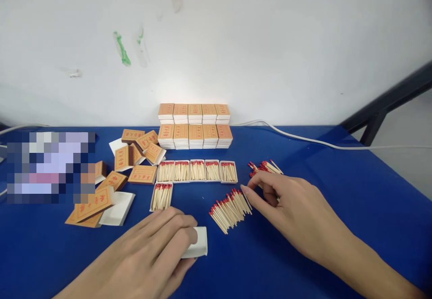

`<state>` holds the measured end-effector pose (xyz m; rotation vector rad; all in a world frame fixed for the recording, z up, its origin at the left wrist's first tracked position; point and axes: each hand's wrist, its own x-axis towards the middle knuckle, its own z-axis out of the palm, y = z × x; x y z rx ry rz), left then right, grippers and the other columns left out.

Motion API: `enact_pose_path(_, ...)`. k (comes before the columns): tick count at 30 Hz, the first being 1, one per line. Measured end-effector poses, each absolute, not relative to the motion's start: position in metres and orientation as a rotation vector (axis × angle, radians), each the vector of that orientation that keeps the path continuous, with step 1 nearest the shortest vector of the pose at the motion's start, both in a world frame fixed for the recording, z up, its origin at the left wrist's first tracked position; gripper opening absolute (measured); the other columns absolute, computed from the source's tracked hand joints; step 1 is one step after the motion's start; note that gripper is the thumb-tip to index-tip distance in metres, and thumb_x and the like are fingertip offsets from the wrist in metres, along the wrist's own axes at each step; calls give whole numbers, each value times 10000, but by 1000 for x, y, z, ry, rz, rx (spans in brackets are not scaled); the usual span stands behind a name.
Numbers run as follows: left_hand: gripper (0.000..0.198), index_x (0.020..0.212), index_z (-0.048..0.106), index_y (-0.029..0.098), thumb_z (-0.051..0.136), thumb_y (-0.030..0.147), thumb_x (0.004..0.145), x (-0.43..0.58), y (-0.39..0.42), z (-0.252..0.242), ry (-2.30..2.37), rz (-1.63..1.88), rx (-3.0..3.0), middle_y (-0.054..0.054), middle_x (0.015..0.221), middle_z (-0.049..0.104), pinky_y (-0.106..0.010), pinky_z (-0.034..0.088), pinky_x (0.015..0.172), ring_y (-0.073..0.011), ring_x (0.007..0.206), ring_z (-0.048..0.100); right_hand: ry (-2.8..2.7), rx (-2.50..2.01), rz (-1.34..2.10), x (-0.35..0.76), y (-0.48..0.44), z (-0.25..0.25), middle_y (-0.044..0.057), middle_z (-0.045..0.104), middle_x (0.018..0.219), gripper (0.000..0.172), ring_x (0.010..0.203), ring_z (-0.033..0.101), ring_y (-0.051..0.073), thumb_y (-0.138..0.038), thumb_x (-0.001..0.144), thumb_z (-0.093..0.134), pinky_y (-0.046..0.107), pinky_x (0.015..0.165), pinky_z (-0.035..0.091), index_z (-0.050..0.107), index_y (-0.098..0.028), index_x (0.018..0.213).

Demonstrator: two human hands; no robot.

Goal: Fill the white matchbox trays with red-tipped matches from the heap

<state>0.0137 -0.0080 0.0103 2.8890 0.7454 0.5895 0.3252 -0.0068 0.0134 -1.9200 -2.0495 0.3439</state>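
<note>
My left hand [155, 249] is closed around a small white matchbox tray [200, 243], held near the front of the blue table. My right hand [293, 209] is curled, with thumb and index tips close together at the right end of a fanned row of red-tipped matches [231, 209]. Whether a match sits between those fingertips is hidden. Behind the right hand lies a loose pile of matches [270, 167], partly covered by it. Just beyond my left fingers stands a tray filled with matches [162, 196].
A row of match-filled trays [197, 171] lies mid-table, with stacked matchboxes [195, 135] behind it against the wall. Scattered matchbox sleeves [111, 182] spread to the left, near a pixelated object [50, 168]. A white cable [303, 135] runs along the back right.
</note>
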Motion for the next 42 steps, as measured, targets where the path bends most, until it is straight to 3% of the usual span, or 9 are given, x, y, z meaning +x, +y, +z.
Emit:
enact_pose_path(10, 237, 1178, 684, 212, 463, 128, 1184, 12, -11, 7, 731, 612, 2806, 1, 1215, 831, -363, 660, 1009, -214, 1104, 792, -2092, -1843, 82, 303, -26, 5, -38, 671, 704, 380, 560, 696, 213, -647, 1000, 748, 327, 493, 445, 671, -283, 925)
enact_pose_path(16, 243, 1181, 679, 228, 456, 132, 1186, 13, -13, 6, 738, 619, 2773, 8, 1151, 833, -346, 663, 980, -196, 1061, 804, -2121, -1792, 20, 293, -30, -3, -13, 707, 792, 365, 665, 750, 254, -597, 974, 806, 354, 536, 517, 635, -279, 1032)
enact_pose_path(25, 205, 1142, 616, 244, 481, 92, 1119, 16, -10, 9, 807, 745, 2671, -13, 1090, 820, -290, 676, 818, -186, 1002, 816, -2115, -1805, -143, 280, -41, -6, 144, 769, 1121, 608, 812, 833, 356, -761, 880, 830, 424, 496, 584, 641, -249, 1147)
enact_pose_path(30, 227, 1141, 614, 249, 475, 71, 1112, 15, -10, 5, 780, 703, 2682, -14, 1111, 818, -300, 674, 856, -182, 1022, 809, -2085, -1818, -18, 283, -39, -8, 98, 776, 1051, 388, 823, 828, 305, -648, 1061, 679, 377, 515, 568, 639, -266, 1113)
enact_pose_path(35, 206, 1136, 607, 247, 487, 80, 1119, 14, -10, 2, 786, 672, 2693, -16, 1130, 815, -305, 671, 906, -181, 1045, 800, -2043, -1869, 51, 290, -34, -11, 39, 780, 987, 234, 802, 811, 267, -502, 1071, 718, 350, 539, 523, 647, -279, 1069)
enact_pose_path(42, 224, 1111, 599, 249, 448, 86, 1138, 13, -9, 6, 777, 688, 2711, -1, 1098, 820, -298, 662, 853, -176, 1001, 805, -2000, -1868, 203, 300, -24, -6, -5, 753, 872, 218, 702, 741, 215, -480, 1088, 711, 328, 581, 489, 696, -284, 993)
